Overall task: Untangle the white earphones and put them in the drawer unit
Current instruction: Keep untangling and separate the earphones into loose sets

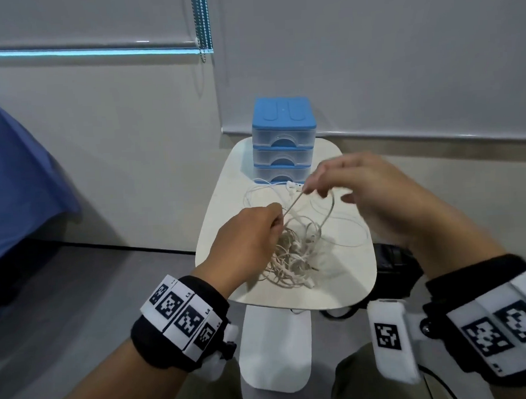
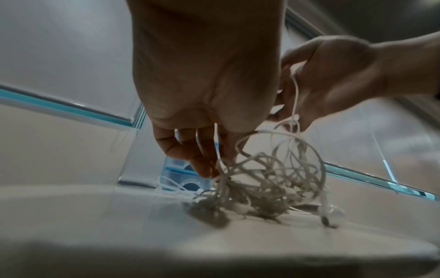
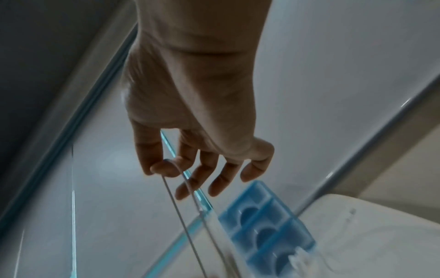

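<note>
**Head view: both hands on the cord, knot not cleared yet**

Head view showed the white earphones (image 1: pixel 291 252) as a tangled clump on the small white table (image 1: pixel 344 289), near its front edge, with looser loops spread toward the drawer unit (image 1: pixel 284 139) at the back. All three drawers looked closed.

Left hand (image 1: pixel 248 239) pinched a strand right at the clump, probably to anchor the knot. Right hand (image 1: pixel 367 191) was raised above the table, thumb and index finger pinching the same cord, other fingers loosely spread. The stretch between the hands ran taut and straight, so the aim looked like drawing one strand out of the mass.

Left wrist view confirmed that part of the clump was lifted while its lower part rested on the table. One earbud (image 1: pixel 293 185) lay just in front of the bottom drawer.

Judgement: early stage, untangling in progress, nothing stowed.
</note>
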`<state>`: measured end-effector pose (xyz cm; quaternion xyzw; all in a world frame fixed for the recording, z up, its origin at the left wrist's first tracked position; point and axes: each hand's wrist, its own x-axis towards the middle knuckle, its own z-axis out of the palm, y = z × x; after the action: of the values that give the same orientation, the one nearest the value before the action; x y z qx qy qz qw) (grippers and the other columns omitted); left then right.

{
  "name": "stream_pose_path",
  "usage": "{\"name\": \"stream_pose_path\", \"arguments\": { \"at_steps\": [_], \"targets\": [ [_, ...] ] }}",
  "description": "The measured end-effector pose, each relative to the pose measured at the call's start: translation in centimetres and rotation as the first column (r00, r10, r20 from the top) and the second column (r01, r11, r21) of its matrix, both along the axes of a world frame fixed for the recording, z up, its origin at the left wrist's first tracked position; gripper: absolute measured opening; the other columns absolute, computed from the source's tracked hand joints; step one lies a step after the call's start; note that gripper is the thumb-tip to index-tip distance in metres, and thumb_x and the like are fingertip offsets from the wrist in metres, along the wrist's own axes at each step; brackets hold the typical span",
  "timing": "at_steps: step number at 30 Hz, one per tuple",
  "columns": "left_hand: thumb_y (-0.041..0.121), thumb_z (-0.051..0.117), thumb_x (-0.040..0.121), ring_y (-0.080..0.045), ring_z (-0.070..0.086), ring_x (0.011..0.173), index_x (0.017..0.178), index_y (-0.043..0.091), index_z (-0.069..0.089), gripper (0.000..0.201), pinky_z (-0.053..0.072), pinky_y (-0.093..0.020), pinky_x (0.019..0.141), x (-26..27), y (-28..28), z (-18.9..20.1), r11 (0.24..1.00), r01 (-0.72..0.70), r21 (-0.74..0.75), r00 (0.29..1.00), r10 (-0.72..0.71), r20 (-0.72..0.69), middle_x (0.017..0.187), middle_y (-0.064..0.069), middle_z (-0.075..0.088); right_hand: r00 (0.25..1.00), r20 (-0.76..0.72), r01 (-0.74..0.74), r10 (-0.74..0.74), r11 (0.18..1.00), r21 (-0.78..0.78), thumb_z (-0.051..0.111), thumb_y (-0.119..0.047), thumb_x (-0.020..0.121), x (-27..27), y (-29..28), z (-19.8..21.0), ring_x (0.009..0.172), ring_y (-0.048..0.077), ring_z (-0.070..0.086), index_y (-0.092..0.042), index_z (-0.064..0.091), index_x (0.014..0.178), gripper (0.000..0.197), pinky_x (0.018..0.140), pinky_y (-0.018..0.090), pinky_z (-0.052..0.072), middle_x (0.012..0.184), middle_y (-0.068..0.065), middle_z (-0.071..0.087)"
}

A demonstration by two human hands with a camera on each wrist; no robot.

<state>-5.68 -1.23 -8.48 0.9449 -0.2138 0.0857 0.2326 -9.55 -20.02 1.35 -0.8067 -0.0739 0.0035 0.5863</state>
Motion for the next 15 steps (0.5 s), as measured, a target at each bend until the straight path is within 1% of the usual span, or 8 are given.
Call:
{"name": "stream_pose_path", "arguments": {
  "at_steps": [2,4,7,10,12,13,14,15],
  "targets": [
    [0.027,0.055,0.102,-0.020,0.060,0.081,0.087,0.028,0.054,0.015,0.054,-0.045,0.073,0.3,0.5,-0.4,1.000,-0.023,-0.004,0.999,0.023,-0.046,0.088,0.009,0.065,0.997,0.068,0.034,-0.043,0.991,0.128,0.065,-0.025,0.066,-0.7,-0.5,1.8,0.078,0.000,0.057,-0.003,0.070,0.079,0.026,0.083,0.034,0.033,0.080,-0.004,0.066],
    [0.028,0.055,0.102,-0.019,0.060,0.083,0.087,0.029,0.055,0.015,0.055,-0.043,0.074,0.4,0.5,-0.2,1.000,-0.023,0.010,0.999,0.023,-0.048,0.091,0.009,0.066,0.990,0.121,0.035,-0.074,0.955,0.295,0.066,-0.024,0.071,-1.3,-1.2,3.4,0.084,0.008,0.055,-0.018,0.065,0.067,0.007,0.083,0.040,0.031,0.082,-0.006,0.064],
    [0.030,0.055,0.103,-0.019,0.059,0.088,0.091,0.028,0.056,0.012,0.053,-0.042,0.076,0.3,0.0,0.1,0.999,-0.010,0.036,1.000,0.011,-0.013,0.098,0.010,0.062,0.980,0.159,0.021,-0.118,0.859,0.511,0.067,-0.025,0.076,-1.4,-2.4,4.3,0.092,0.014,0.055,-0.024,0.056,0.063,0.017,0.080,0.038,0.032,0.082,-0.006,0.063],
    [0.034,0.058,0.102,-0.018,0.059,0.088,0.093,0.031,0.056,0.009,0.052,-0.039,0.078,0.3,0.1,0.3,1.000,0.006,0.019,0.999,-0.006,-0.043,0.110,0.011,0.052,0.975,0.124,0.044,-0.186,0.703,0.710,0.063,-0.019,0.083,-1.6,-3.5,4.0,0.099,0.022,0.066,-0.022,0.054,0.070,0.016,0.084,0.035,0.048,0.079,-0.001,0.063],
    [0.036,0.061,0.100,-0.017,0.060,0.089,0.092,0.035,0.057,0.009,0.051,-0.036,0.081,0.5,0.4,0.5,1.000,0.020,0.003,0.994,-0.020,-0.108,0.130,0.012,0.045,0.977,0.088,0.051,-0.192,0.622,0.782,0.054,-0.012,0.092,-1.8,-4.1,3.7,0.090,0.027,0.072,-0.019,0.050,0.072,0.021,0.087,0.036,0.057,0.072,0.004,0.061],
    [0.036,0.062,0.099,-0.016,0.059,0.092,0.090,0.036,0.057,0.010,0.050,-0.034,0.083,0.7,0.6,0.6,0.999,0.032,0.003,0.990,-0.031,-0.137,0.140,0.012,0.040,0.979,0.067,0.064,-0.192,0.604,0.795,0.049,-0.010,0.095,-2.0,-4.3,3.5,0.077,0.026,0.071,-0.019,0.047,0.071,0.025,0.084,0.035,0.059,0.067,0.005,0.057],
    [0.035,0.063,0.098,-0.016,0.059,0.097,0.088,0.036,0.057,0.012,0.047,-0.033,0.087,0.9,0.8,0.7,0.999,0.054,-0.009,0.985,-0.055,-0.161,0.145,0.012,0.037,0.978,0.042,0.094,-0.205,0.609,0.788,0.045,-0.009,0.095,-2.2,-4.6,3.4,0.062,0.022,0.065,-0.019,0.044,0.069,0.028,0.077,0.033,0.060,0.061,0.004,0.052],
    [0.034,0.064,0.098,-0.014,0.057,0.106,0.085,0.036,0.056,0.015,0.046,-0.034,0.092,1.2,1.0,0.9,0.995,0.092,-0.035,0.978,-0.097,-0.186,0.144,0.011,0.040,0.973,0.015,0.141,-0.231,0.644,0.752,0.043,-0.008,0.095,-2.3,-4.8,3.3,0.049,0.018,0.054,-0.019,0.040,0.068,0.030,0.066,0.028,0.058,0.056,0.002,0.045]
  ]
}}
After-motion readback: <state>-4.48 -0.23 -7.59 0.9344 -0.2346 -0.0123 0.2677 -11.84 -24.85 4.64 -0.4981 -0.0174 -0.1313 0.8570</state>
